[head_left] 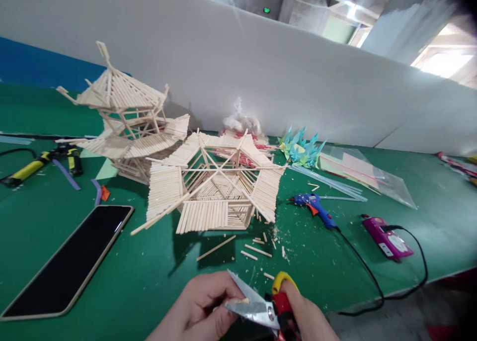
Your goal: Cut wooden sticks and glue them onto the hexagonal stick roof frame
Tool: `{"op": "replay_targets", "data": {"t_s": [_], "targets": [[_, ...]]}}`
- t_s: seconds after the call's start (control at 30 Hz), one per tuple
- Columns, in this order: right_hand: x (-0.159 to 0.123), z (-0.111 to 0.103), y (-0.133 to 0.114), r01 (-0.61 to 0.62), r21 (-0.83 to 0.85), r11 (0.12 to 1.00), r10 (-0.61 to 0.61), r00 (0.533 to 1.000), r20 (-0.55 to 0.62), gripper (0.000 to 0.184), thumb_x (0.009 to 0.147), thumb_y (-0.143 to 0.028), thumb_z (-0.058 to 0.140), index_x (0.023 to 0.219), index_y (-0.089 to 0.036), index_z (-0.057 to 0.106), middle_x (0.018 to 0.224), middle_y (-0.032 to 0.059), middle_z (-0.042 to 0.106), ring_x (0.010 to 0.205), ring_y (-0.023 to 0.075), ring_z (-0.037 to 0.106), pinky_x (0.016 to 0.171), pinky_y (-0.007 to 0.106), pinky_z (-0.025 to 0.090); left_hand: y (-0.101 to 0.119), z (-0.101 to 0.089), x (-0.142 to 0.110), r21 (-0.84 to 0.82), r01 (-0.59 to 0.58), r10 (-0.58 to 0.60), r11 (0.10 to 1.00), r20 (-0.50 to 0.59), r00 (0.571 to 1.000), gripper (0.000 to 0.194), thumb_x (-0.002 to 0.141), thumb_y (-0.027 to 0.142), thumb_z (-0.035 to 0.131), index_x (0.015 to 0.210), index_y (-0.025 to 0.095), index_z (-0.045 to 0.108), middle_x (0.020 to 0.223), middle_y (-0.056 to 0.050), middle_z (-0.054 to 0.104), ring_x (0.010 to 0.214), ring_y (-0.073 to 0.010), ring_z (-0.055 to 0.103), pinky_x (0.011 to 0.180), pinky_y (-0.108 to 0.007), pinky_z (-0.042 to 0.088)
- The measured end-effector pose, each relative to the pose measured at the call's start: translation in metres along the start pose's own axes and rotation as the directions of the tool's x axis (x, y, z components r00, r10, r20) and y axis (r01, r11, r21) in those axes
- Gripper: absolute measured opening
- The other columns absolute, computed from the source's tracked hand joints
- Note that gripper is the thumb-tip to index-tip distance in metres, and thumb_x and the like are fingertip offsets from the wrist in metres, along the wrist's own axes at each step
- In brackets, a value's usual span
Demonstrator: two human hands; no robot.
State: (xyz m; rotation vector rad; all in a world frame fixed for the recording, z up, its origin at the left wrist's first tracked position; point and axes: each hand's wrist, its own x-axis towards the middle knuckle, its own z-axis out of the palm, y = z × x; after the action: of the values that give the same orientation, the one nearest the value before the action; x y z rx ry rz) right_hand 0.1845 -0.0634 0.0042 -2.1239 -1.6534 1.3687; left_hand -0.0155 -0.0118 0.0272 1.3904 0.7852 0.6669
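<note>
My right hand (307, 311) grips a pair of scissors (259, 312) with red, black and yellow handles, its blades parted. My left hand (204, 303) is closed in a pinch on a thin wooden stick (245, 300), whose pale tip shows between the blades; the rest of it is hidden by the fingers. Ahead of both hands stands a six-sided wooden stick frame (203, 216) with slatted roof panels, the front panel covered only on its left part. Cut stick pieces (258, 250) lie scattered on the green table (149, 281) between the hands and the frame.
A tiered wooden stick pavilion (122, 97) stands at back left, near yellow-black tools (32, 168). A phone (70, 261) lies left. To the right are a blue glue gun (315, 209), glue sticks (328, 179), a corded magenta device (387, 237) and teal folded paper (301, 149).
</note>
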Motion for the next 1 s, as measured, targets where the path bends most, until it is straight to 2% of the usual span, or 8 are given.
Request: {"op": "replay_targets", "data": {"t_s": [0.1,0.23,0.3,0.47,0.63,0.73,0.87,1.0], "targets": [[0.0,-0.001,-0.005,-0.001,-0.002,1.0,0.001,1.0,-0.004,0.035,0.061,-0.011,0.057,0.094,-0.021,0.053,0.077,0.0023,0.066,0.068,0.0157,0.061,0.061,0.021,0.043,-0.002,0.006,0.001,0.018,-0.036,0.038,0.999,-0.081,0.996,0.013,0.079,0.026,0.052,0.071,0.024,0.062,0.067,0.002,0.062,0.061,-0.0135,0.054,0.057,-0.02,0.039],[-0.001,-0.004,-0.013,0.02,0.004,1.0,-0.02,0.999,-0.028,0.041,0.06,-0.016,0.06,0.1,-0.02,0.05,0.079,0.0021,0.065,0.069,0.016,0.061,0.06,0.02,0.043,-0.004,0.013,0.002,0.077,-0.133,0.148,0.988,-0.235,0.961,0.014,0.081,0.022,0.05,0.076,0.026,0.062,0.069,0.003,0.06,0.062,-0.0135,0.054,0.058,-0.02,0.04],[-0.002,-0.006,-0.016,0.032,-0.001,0.999,-0.032,0.999,-0.041,0.04,0.061,-0.017,0.059,0.1,-0.02,0.05,0.077,0.0019,0.065,0.068,0.016,0.061,0.059,0.02,0.042,-0.004,0.012,0.003,0.049,-0.141,0.148,0.989,-0.219,0.964,0.014,0.081,0.024,0.05,0.074,0.025,0.062,0.068,0.002,0.06,0.062,-0.0138,0.054,0.058,-0.021,0.039],[-0.006,-0.012,-0.019,0.064,-0.011,0.998,-0.065,0.996,-0.064,0.044,0.056,-0.017,0.063,0.098,-0.019,0.05,0.083,0.0041,0.064,0.076,0.0175,0.059,0.064,0.021,0.041,-0.004,0.008,0.009,-0.185,-0.014,-0.004,0.983,-0.092,0.996,0.023,0.076,0.037,0.055,0.063,0.019,0.061,0.061,0.001,0.056,0.058,-0.0134,0.045,0.054,-0.023,0.033],[-0.006,-0.013,-0.018,0.071,-0.009,0.997,-0.072,0.995,-0.064,0.044,0.056,-0.017,0.065,0.097,-0.02,0.049,0.082,0.004,0.064,0.074,0.0177,0.058,0.062,0.021,0.041,-0.006,0.011,0.013,-0.43,0.146,-0.156,0.891,0.012,0.988,0.016,0.07,0.028,0.063,0.06,0.017,0.059,0.056,0.005,0.045,0.053,-0.0105,0.032,0.049,-0.022,0.025],[-0.005,-0.011,-0.016,0.059,-0.014,0.998,-0.06,0.997,-0.053,0.036,0.058,-0.016,0.062,0.091,-0.021,0.049,0.075,0.0027,0.064,0.068,0.0166,0.059,0.058,0.021,0.04,-0.006,0.012,0.013,-0.457,0.19,-0.185,0.869,0.054,0.981,0.02,0.071,0.033,0.063,0.061,0.016,0.058,0.054,0.006,0.04,0.052,-0.0102,0.027,0.048,-0.022,0.021],[-0.002,-0.006,-0.011,0.04,-0.016,0.999,-0.041,0.998,-0.049,0.035,0.057,-0.013,0.06,0.089,-0.022,0.048,0.073,0.0024,0.065,0.067,0.017,0.059,0.058,0.021,0.041,-0.005,0.012,0.011,-0.467,0.173,-0.187,0.867,0.018,0.982,0.028,0.07,0.042,0.062,0.06,0.016,0.057,0.054,0.006,0.039,0.052,-0.0101,0.026,0.047,-0.022,0.021],[0.0,0.001,-0.008,0.032,-0.011,0.999,-0.033,0.998,-0.055,0.037,0.057,-0.014,0.06,0.091,-0.02,0.048,0.076,0.0034,0.065,0.065,0.0164,0.06,0.056,0.021,0.042,-0.005,0.011,0.007,-0.292,0.123,-0.143,0.949,-0.049,0.988,0.022,0.075,0.037,0.057,0.063,0.018,0.058,0.058,0.003,0.049,0.054,-0.0111,0.037,0.05,-0.021,0.029]]}}
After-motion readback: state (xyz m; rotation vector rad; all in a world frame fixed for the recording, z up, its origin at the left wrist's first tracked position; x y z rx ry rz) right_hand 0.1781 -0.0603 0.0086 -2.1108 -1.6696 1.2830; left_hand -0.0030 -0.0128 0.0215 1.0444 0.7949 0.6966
